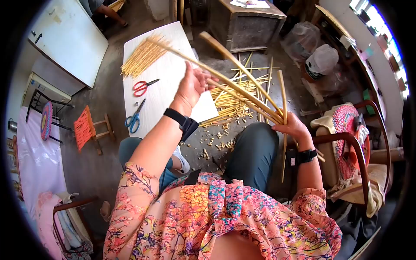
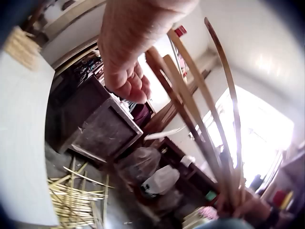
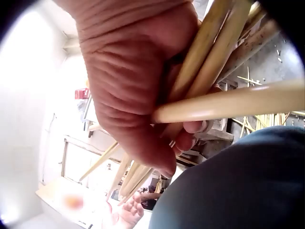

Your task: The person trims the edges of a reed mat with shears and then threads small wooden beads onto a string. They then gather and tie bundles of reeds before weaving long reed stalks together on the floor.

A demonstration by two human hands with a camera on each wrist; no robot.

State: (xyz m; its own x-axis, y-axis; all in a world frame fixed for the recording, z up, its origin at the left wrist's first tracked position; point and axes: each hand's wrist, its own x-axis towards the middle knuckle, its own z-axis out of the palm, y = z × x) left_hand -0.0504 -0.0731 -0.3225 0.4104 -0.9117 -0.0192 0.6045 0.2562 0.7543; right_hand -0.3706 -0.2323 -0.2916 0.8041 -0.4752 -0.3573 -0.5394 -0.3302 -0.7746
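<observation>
Several long tan stalks (image 1: 245,93) fan out from my right hand (image 1: 292,128), which grips them near their lower ends. Close up in the right wrist view, the thumb and fingers of the right hand (image 3: 133,81) wrap round the thick stalks (image 3: 205,57); one stalk crosses in front of the others. My left hand (image 1: 190,86) is beside the far part of the bunch, fingers loosely bent. In the left wrist view that left hand (image 2: 131,52) hangs near the stalk tips (image 2: 190,98) with nothing visible in its fingers.
A pale board (image 1: 173,104) carries a straw bundle (image 1: 145,54), red scissors (image 1: 140,88) and blue scissors (image 1: 133,122). Yellow stalks (image 1: 234,102) and short cut pieces (image 1: 216,139) lie on the floor. An orange stool (image 1: 84,128) stands left, a wooden-armed chair (image 1: 362,164) right.
</observation>
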